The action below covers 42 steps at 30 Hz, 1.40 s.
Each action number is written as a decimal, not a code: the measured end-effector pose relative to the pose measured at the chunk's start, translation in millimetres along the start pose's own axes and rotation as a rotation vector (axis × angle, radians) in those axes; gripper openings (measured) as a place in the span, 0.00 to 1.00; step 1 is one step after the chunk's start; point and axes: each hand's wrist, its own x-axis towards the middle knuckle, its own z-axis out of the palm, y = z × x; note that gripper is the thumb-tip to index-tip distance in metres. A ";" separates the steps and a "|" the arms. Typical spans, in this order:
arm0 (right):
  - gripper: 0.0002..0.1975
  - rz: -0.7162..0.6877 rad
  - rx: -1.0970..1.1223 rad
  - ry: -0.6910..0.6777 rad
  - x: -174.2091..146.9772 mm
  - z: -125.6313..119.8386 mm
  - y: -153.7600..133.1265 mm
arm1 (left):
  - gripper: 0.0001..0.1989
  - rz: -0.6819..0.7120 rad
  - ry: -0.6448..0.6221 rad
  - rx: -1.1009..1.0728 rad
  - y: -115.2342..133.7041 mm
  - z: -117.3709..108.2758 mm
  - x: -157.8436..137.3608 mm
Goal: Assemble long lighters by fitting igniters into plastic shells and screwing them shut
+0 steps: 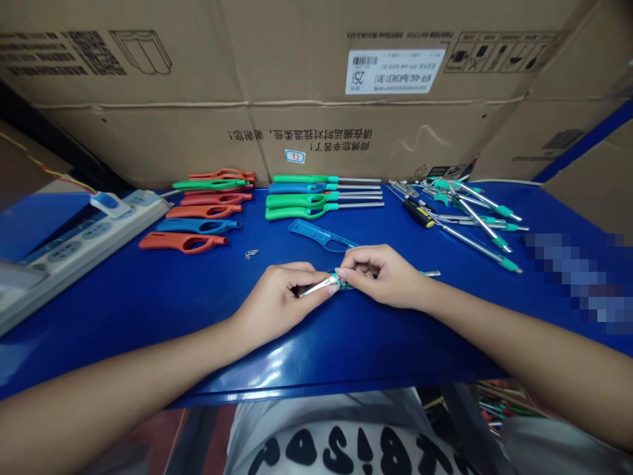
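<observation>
My left hand (277, 297) is closed, thumb and fingers pinching a shiny, clear or silvery lighter part (319, 286). Against its teal end presses my right hand (386, 276), fingers curled and thumb meeting the left thumb. From behind the right hand a metal lighter tube (431, 273) sticks out to the right; its other end is hidden. Just beyond my right fingers lies a blue lighter handle half (316, 232), flat on the blue table (208, 356). A few small metal pins (252, 253) lie left of it.
Orange, blue and green handle shells (182, 242) line the left. Several lighters with metal tubes (297, 212) lie at the back middle. Loose tube assemblies (475, 221) and a black-and-yellow screwdriver (418, 214) are right. A power strip (84, 247) runs along the left; cardboard (198, 138) walls the back.
</observation>
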 end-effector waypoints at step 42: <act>0.17 0.143 0.208 -0.019 4.8 -4.7 -5.3 | 0.10 -0.001 0.036 0.023 6.5 -3.0 1.2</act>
